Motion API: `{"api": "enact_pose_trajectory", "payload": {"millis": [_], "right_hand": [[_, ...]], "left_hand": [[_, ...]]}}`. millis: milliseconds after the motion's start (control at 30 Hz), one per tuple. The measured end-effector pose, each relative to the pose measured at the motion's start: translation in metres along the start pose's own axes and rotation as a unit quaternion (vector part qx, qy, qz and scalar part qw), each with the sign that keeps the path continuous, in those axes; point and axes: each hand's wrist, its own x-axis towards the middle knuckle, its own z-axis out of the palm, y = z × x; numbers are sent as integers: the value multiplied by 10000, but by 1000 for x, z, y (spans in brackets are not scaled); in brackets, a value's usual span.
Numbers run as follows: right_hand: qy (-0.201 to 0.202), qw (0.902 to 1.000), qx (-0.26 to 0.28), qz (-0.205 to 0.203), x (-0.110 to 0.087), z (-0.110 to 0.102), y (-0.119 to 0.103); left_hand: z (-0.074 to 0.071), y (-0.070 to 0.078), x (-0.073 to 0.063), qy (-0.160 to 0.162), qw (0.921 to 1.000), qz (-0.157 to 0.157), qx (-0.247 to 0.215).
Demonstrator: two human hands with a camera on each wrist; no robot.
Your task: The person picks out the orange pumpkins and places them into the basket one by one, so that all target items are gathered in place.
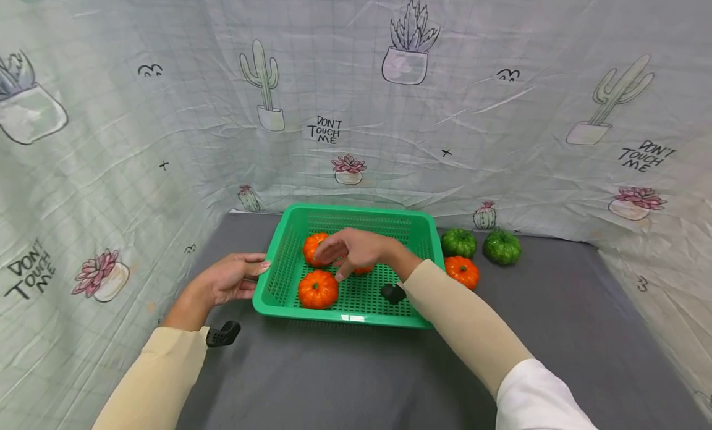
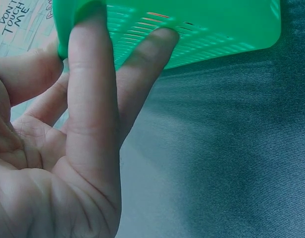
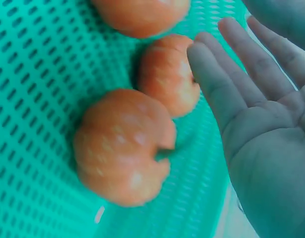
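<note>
My left hand [image 1: 236,278] grips the left rim of a green plastic basket [image 1: 351,319], thumb at the rim and fingers against the outer wall, as the left wrist view shows up close. Inside the basket lie three small orange pumpkins: one at the front left [image 1: 318,289], one behind it [image 1: 313,248] and one partly hidden by my right hand [image 1: 363,270]. That right hand [image 1: 356,251] hovers over them with its fingers extended and nothing held. In the right wrist view its fingertips overlap the edge of the middle pumpkin [image 3: 167,74].
Just right of the basket sits another orange pumpkin [image 1: 463,272], with two green pumpkins [image 1: 458,243] behind and beside it. All stand on a dark grey tabletop [image 1: 556,331]. A pale curtain [image 1: 389,109] printed with cacti encloses the back and sides.
</note>
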Motion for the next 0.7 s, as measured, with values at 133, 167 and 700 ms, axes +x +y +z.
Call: {"api": "enact_pose_trajectory", "payload": {"millis": [133, 167, 700], "right_hand": [[240, 9995, 202, -105, -22, -16, -8], [308, 9991, 251, -139, -28, -20, -8], [1694, 9817, 860, -118, -131, -62, 19]], "left_hand": [[-1, 1, -1, 5, 10000, 29, 13], [-1, 1, -1, -4, 10000, 26, 14], [0, 2, -1, -38, 9999, -93, 18]]}}
